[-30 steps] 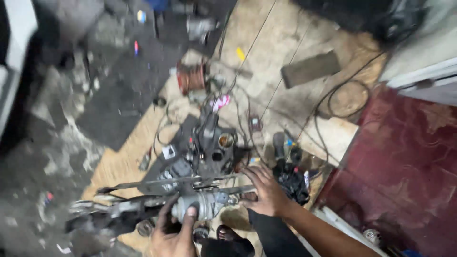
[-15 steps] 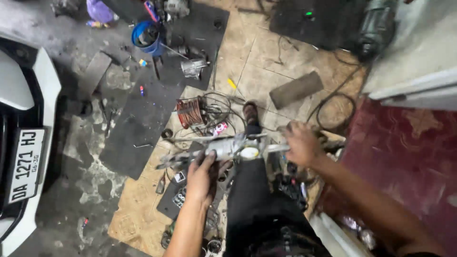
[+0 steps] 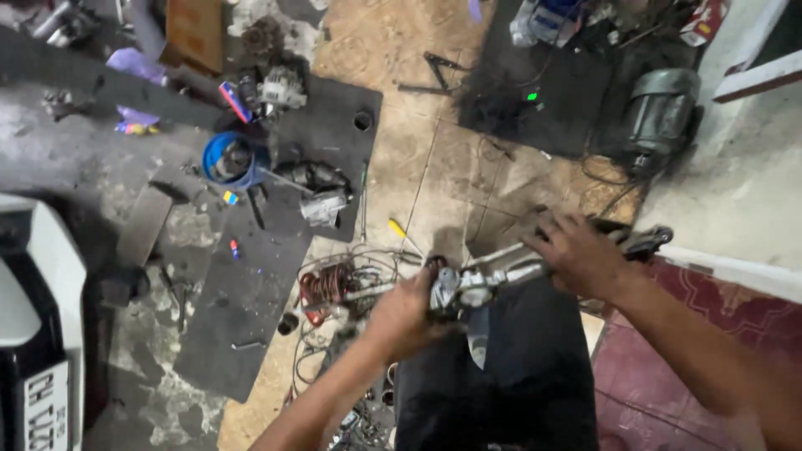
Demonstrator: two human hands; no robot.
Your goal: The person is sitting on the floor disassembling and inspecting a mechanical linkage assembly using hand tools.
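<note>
I hold a long grey metal steering rack (image 3: 489, 278) level in front of my body, above the floor. My left hand (image 3: 401, 316) grips it near its bulky housing in the middle. My right hand (image 3: 581, 255) is closed around the shaft toward its right end, where a dark boot (image 3: 643, 240) shows. A thin rod end (image 3: 351, 294) sticks out to the left past my left hand. My dark trousers (image 3: 501, 376) fill the view below the rack.
On the floor lie a coil of red wire (image 3: 326, 284), a yellow-handled tool (image 3: 399, 230), a blue round container (image 3: 227, 159), a starter motor (image 3: 322, 205) on a black mat (image 3: 251, 284), and an electric motor (image 3: 660, 108). A white car's front (image 3: 38, 334) stands at left.
I have risen and lifted the steering rack off the floor with both hands. The view has swung upward, so the floor and the parts on it look farther away.
</note>
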